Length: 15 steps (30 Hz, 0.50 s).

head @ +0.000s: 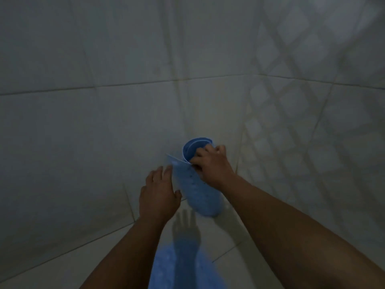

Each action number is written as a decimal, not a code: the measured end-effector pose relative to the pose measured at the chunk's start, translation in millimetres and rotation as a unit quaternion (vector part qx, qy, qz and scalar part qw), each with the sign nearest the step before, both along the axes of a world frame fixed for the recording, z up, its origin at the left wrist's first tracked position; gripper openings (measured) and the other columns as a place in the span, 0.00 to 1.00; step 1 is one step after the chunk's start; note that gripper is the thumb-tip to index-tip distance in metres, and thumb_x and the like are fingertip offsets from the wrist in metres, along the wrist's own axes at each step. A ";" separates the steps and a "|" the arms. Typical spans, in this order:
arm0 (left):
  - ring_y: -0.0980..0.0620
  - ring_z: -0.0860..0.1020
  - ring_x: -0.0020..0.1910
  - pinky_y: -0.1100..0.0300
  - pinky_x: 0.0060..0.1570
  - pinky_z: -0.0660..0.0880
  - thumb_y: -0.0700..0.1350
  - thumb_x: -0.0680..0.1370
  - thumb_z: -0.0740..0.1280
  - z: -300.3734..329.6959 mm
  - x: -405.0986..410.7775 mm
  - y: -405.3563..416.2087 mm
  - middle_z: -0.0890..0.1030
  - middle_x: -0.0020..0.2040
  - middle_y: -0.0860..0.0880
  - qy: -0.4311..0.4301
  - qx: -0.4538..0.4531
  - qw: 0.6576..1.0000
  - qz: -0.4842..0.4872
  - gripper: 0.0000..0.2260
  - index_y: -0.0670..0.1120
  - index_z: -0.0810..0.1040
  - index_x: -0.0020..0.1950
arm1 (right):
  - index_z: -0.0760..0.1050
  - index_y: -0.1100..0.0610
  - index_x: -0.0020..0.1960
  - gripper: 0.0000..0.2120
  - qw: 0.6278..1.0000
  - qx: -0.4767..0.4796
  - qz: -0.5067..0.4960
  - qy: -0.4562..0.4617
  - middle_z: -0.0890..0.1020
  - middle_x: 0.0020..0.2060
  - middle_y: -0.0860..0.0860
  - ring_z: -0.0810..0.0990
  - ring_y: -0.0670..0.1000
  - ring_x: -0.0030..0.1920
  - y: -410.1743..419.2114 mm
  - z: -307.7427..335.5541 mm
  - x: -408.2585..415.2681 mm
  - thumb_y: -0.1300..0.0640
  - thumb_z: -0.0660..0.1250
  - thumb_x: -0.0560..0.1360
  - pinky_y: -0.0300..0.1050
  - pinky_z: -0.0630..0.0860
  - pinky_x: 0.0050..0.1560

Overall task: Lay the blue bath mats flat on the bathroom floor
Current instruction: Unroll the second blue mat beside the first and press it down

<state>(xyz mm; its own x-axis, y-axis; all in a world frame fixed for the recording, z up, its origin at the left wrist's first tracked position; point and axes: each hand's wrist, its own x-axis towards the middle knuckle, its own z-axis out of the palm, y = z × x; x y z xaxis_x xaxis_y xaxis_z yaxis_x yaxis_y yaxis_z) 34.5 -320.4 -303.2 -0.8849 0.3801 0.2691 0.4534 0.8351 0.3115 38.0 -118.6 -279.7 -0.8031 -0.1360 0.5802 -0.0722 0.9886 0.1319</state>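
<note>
R hand (212,165) fingers clamped on rolled blue bath mat (200,188), held upright nr tiled corner. L hand (159,197) fingers together, flat vs mat's loose edge. 2nd blue mat (177,268) flat on floor (62,257) below.

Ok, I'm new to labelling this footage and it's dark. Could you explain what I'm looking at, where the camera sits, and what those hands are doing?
The camera is worn on a person's head, looking down at their own bare arms in a tiled bathroom corner. The right hand has its grip closed on the top of a rolled blue bath mat, which stands on end near the wall. The left hand lies open against the roll's loose edge. Lower down, a second blue mat already lies on the floor, with a hand's shadow across it.
</note>
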 end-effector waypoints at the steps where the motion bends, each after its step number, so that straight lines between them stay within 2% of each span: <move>1: 0.42 0.53 0.81 0.41 0.73 0.65 0.57 0.80 0.66 9.6 -0.8 -17.5 0.52 0.83 0.46 0.004 0.024 1.000 -0.001 0.39 0.51 0.47 0.83 | 0.84 0.46 0.46 0.05 1.000 -0.010 0.025 0.004 0.80 0.42 0.46 0.77 0.56 0.48 -17.8 15.6 1.8 0.53 0.71 0.70 0.52 0.61 0.48; 3: 0.41 0.48 0.82 0.39 0.75 0.61 0.61 0.77 0.69 30.9 -4.1 -51.6 0.44 0.84 0.47 0.008 0.070 0.997 -0.012 0.46 0.53 0.41 0.83 | 0.83 0.46 0.47 0.06 0.997 -0.029 0.074 -0.015 0.81 0.45 0.46 0.78 0.56 0.50 -60.1 48.5 2.5 0.53 0.68 0.73 0.51 0.59 0.48; 5: 0.43 0.46 0.83 0.38 0.75 0.59 0.64 0.74 0.72 54.8 -5.3 -87.6 0.42 0.84 0.49 0.022 0.089 0.996 -0.024 0.51 0.54 0.40 0.83 | 0.83 0.45 0.50 0.08 0.990 -0.017 0.120 -0.071 0.81 0.50 0.46 0.77 0.54 0.53 -109.8 79.3 3.5 0.53 0.66 0.76 0.50 0.58 0.49; 6: 0.43 0.50 0.82 0.39 0.75 0.60 0.64 0.73 0.73 65.8 -5.2 -107.5 0.47 0.84 0.48 0.039 0.088 0.995 -0.024 0.50 0.54 0.44 0.84 | 0.82 0.45 0.52 0.08 0.985 -0.005 0.141 -0.095 0.82 0.51 0.46 0.77 0.54 0.53 -135.2 90.9 4.5 0.52 0.65 0.77 0.50 0.58 0.49; 7: 0.42 0.57 0.80 0.39 0.72 0.64 0.64 0.72 0.74 75.6 -4.3 -125.8 0.57 0.83 0.47 0.066 0.078 0.995 -0.018 0.47 0.53 0.52 0.83 | 0.82 0.45 0.54 0.09 0.981 0.007 0.155 -0.113 0.82 0.51 0.46 0.78 0.53 0.53 -157.0 100.1 6.2 0.51 0.64 0.77 0.50 0.59 0.49; 9: 0.40 0.72 0.69 0.41 0.64 0.72 0.65 0.71 0.74 88.7 0.9 -171.4 0.74 0.72 0.45 0.127 0.018 0.992 0.010 0.38 0.50 0.69 0.75 | 0.79 0.46 0.57 0.10 0.976 0.048 0.168 -0.132 0.82 0.53 0.48 0.80 0.54 0.54 -200.8 107.6 7.8 0.47 0.63 0.79 0.50 0.63 0.51; 10: 0.39 0.76 0.63 0.42 0.59 0.75 0.64 0.70 0.75 92.1 4.4 -194.2 0.77 0.67 0.44 0.142 -0.005 0.990 0.028 0.36 0.49 0.72 0.72 | 0.77 0.46 0.61 0.13 0.975 0.068 0.169 -0.131 0.82 0.54 0.50 0.80 0.56 0.54 -220.3 106.4 8.8 0.45 0.63 0.79 0.51 0.67 0.52; 12: 0.36 0.78 0.56 0.43 0.53 0.76 0.62 0.71 0.76 94.6 15.5 -239.7 0.76 0.65 0.41 0.137 -0.011 0.988 0.066 0.38 0.48 0.69 0.75 | 0.71 0.48 0.66 0.18 0.974 0.068 0.177 -0.124 0.83 0.53 0.54 0.82 0.59 0.51 -256.5 97.6 14.2 0.42 0.63 0.79 0.51 0.73 0.50; 14: 0.36 0.79 0.53 0.46 0.49 0.76 0.60 0.72 0.76 93.2 26.7 -275.7 0.73 0.66 0.41 0.106 -0.005 0.991 0.076 0.40 0.50 0.63 0.80 | 0.69 0.50 0.63 0.17 0.970 0.026 0.202 -0.134 0.83 0.48 0.55 0.82 0.60 0.46 -288.1 88.7 22.8 0.43 0.64 0.79 0.50 0.74 0.43; 15: 0.36 0.80 0.54 0.47 0.48 0.76 0.58 0.74 0.75 91.6 30.5 -289.3 0.75 0.65 0.41 0.078 -0.004 0.994 0.069 0.38 0.51 0.64 0.80 | 0.70 0.51 0.59 0.15 0.965 0.012 0.215 -0.148 0.83 0.47 0.54 0.81 0.60 0.45 -303.3 86.3 27.1 0.44 0.65 0.79 0.49 0.73 0.41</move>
<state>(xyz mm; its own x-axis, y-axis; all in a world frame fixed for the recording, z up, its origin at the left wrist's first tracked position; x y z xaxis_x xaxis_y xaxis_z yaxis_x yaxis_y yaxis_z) 64.9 -609.7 -211.6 -0.8764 0.2595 0.4056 0.3760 0.8950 0.2399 65.1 -421.9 -193.5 -0.7988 -0.5049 0.3270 -0.5139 0.8554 0.0655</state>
